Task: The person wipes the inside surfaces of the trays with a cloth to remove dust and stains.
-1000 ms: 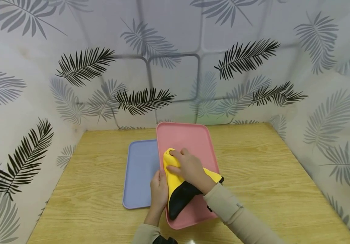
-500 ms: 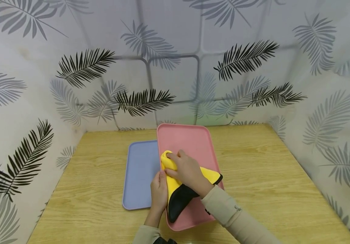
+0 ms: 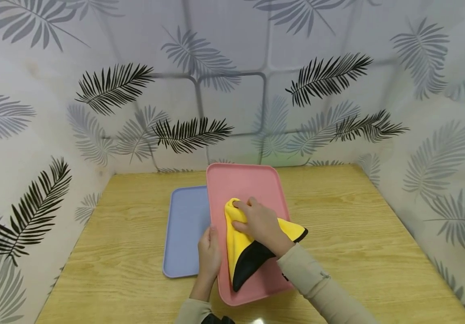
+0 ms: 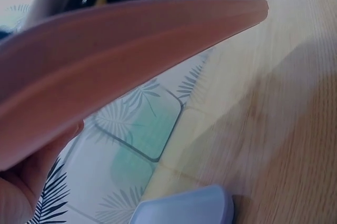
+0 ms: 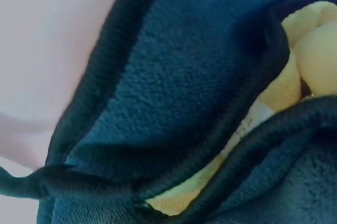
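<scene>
A pink tray is held tilted above the table by my left hand, which grips its left rim with the thumb on top. On the tray's face lies a yellow cloth with a dark underside and black edging. Bunched in my right hand, the cloth hangs past the tray's right rim at one corner. In the left wrist view the pink tray shows edge-on, with part of the left hand below it. Dark folds of the cloth fill the right wrist view and hide most of the right hand.
A blue tray lies flat on the wooden table, partly covered by the pink tray in the head view. Leaf-patterned sheets stand around the table's back and sides.
My right hand has slid the cloth slightly toward the left rim and then back right across the pink tray. The left hand keeps its grip on the rim.
</scene>
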`<action>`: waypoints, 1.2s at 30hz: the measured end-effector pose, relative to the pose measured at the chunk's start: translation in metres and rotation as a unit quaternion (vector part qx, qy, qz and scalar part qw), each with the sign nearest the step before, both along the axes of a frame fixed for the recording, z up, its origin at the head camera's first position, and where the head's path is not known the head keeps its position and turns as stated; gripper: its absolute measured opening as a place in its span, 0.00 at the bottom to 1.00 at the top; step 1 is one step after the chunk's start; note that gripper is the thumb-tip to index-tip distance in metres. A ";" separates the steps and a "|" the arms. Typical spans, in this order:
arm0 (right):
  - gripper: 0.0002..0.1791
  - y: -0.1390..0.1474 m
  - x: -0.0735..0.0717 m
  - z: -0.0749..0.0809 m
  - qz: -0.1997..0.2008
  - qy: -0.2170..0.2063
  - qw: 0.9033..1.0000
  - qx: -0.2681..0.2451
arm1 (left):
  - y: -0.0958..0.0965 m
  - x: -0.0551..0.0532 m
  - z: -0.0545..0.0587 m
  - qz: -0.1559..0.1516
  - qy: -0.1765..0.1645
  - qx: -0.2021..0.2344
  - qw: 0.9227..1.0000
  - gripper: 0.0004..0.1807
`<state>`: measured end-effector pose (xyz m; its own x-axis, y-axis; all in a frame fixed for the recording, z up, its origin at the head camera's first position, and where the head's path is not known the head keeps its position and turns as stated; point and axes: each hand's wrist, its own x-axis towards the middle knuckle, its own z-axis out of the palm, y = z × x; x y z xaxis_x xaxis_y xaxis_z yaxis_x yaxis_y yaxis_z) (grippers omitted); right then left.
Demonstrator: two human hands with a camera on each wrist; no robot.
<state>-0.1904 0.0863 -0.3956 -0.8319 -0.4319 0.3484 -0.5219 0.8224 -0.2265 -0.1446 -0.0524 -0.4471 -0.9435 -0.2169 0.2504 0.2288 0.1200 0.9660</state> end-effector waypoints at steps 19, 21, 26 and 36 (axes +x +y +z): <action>0.25 0.054 -0.019 -0.020 -0.082 -0.088 0.991 0.054 | -0.002 0.015 0.037 0.046 0.014 -0.016 0.999 0.17; 0.25 0.059 -0.022 -0.023 -0.088 -0.095 0.990 0.055 | -0.003 0.015 0.037 0.048 0.016 -0.015 0.999 0.17; 0.25 0.071 -0.025 -0.029 -0.102 -0.102 0.988 0.054 | -0.007 0.013 0.037 0.058 0.017 -0.017 0.998 0.17; 0.27 0.074 -0.025 -0.035 -0.108 -0.099 0.989 0.034 | -0.010 0.013 0.039 0.053 0.015 -0.012 0.998 0.16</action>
